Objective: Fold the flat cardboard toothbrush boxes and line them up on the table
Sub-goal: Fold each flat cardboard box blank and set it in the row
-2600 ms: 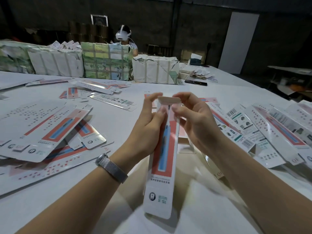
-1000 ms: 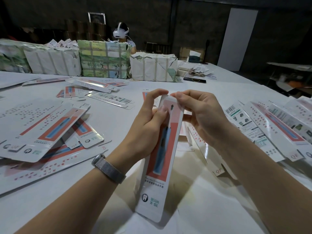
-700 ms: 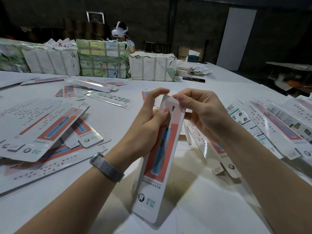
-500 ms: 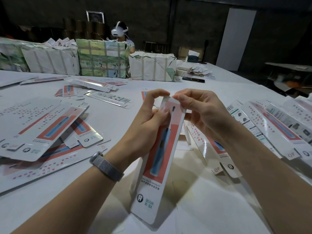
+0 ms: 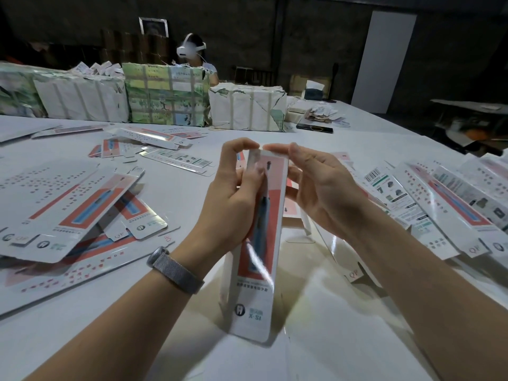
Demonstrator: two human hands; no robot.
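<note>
Presently the left hand (image 5: 233, 199) grips one folded toothbrush box (image 5: 261, 243) upright above the table (image 5: 176, 193); the right hand (image 5: 316, 188), fingers relaxed, presses its top. Many flat boxes (image 5: 68, 204) remain unfolded; no clear lined-up row.

Packing workshop or warehouse. Large white desk (image 5: 176, 193); strapped paper-wrapped bundles (image 5: 165, 94) along its far edge; flat printed carton blanks (image 5: 63, 204) strewn across it; dark bare walls behind.
</note>
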